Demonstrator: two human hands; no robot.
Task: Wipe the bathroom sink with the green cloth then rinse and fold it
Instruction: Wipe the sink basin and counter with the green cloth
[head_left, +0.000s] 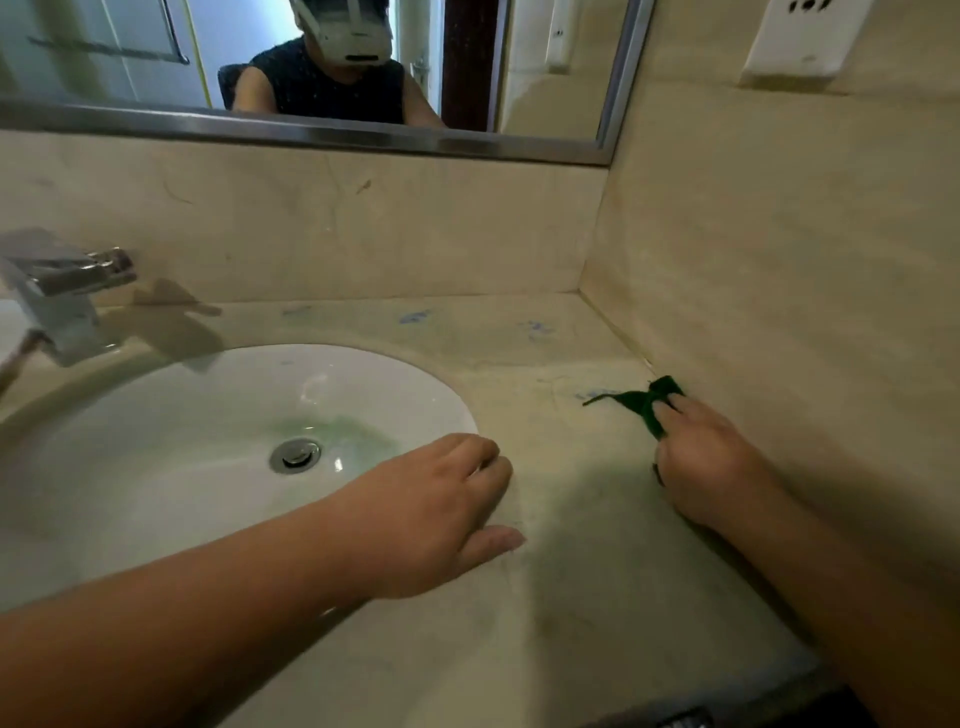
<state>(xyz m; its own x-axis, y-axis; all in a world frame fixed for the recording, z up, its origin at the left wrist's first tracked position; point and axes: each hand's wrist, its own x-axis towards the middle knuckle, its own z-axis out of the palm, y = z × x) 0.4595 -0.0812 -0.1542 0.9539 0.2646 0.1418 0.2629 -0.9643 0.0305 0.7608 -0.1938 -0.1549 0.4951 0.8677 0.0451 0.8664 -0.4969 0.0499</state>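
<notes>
A small dark green cloth (641, 402) lies crumpled on the beige counter (571, 597), close to the right wall. My right hand (706, 462) presses on it with its fingers, and part of the cloth is hidden under them. The white oval sink (156, 415) is set into the counter on the left, with a greenish tint of water around its metal drain (295, 455). My left hand (441, 514) rests flat on the counter at the sink's right rim, holding nothing.
A chrome faucet (62, 296) stands at the far left behind the sink. Blue smudges (537, 330) mark the counter's back strip. A mirror (311, 67) hangs above the backsplash. The side wall (805, 286) runs close on the right.
</notes>
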